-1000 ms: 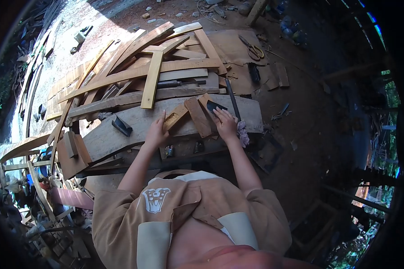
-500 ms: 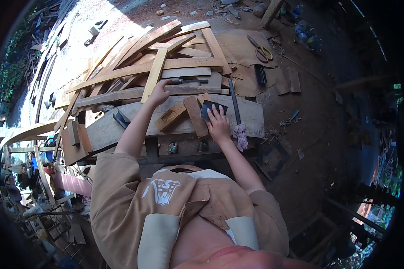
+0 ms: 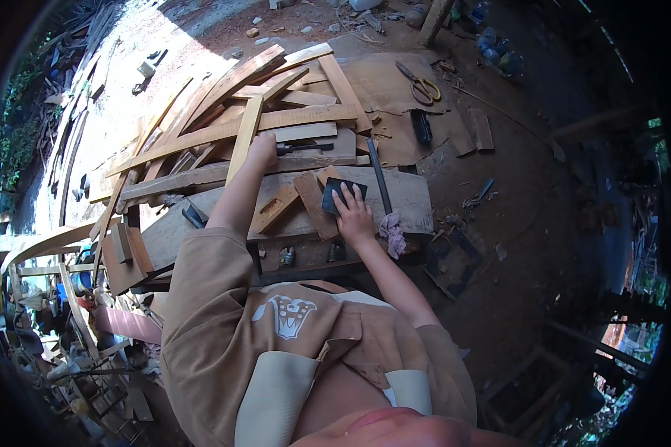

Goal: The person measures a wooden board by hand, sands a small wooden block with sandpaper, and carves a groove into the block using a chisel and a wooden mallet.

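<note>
Left hand (image 3: pixel 263 150), earlier reaching, now closed around dark tool (image 3: pixel 306 147); right hand (image 3: pixel 356 220) (spread flat) lies on black plate (image 3: pixel 331 197).

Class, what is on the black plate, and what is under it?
The right hand rests on the black plate. A pale wood block shows beyond its far edge; whatever lies directly beneath is covered.

My left grip (image 3: pixel 262 151) hides one end of the dark tool (image 3: pixel 306 147). My right grip (image 3: pixel 356 217) partly covers the black plate (image 3: pixel 333 197).
</note>
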Demonstrator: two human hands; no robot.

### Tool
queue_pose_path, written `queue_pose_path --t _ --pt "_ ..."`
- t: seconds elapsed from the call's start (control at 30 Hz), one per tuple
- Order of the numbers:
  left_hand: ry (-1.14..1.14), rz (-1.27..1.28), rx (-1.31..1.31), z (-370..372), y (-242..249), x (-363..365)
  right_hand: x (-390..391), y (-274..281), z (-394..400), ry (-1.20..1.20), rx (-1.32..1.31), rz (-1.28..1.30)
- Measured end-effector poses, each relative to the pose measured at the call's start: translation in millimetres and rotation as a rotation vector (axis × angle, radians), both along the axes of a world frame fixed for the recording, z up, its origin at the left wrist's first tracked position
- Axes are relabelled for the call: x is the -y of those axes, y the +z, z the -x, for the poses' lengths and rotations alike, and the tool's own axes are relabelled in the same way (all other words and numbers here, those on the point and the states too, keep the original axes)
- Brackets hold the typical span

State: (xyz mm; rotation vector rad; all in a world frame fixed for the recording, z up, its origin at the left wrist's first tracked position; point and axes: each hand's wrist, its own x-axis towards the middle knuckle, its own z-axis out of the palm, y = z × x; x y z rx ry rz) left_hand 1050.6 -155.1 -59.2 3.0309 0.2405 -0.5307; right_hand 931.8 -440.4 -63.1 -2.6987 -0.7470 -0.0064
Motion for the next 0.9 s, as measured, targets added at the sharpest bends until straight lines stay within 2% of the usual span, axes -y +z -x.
queue_pose_path --t 0.13,0.23,0.33,0.57,0.63,0.8,0.9 --pt "-0.032 0.028 -0.175 -16.5 -5.1 -10.6 -1.0 1.7 -0.7 -0.004 -0.024 0.053" --pt "-0.044 -0.029 -0.156 -14.1 -12.1 -9.5 -1.7 0.5 -0.4 -0.011 0.000 0.083" --pt "-0.054 -0.108 -0.204 -2.0 25.7 7.7 -2.9 4.7 -0.3 -0.014 -0.020 0.069" --pt "-0.119 -0.157 -0.227 -16.0 20.6 -5.9 -3.3 4.6 -1.2 -0.015 -0.034 0.084" --pt "-0.112 -0.019 -0.269 -17.9 15.9 -14.7 -3.5 3.3 -0.5 -0.016 -0.040 0.094" --pt "-0.221 -0.009 -0.221 -14.3 30.5 -19.3 -2.6 4.2 0.5 -0.011 -0.027 0.065" --pt "-0.166 0.229 -0.145 -3.8 45.7 -15.8 -3.5 4.0 -1.6 -0.002 -0.028 0.068"
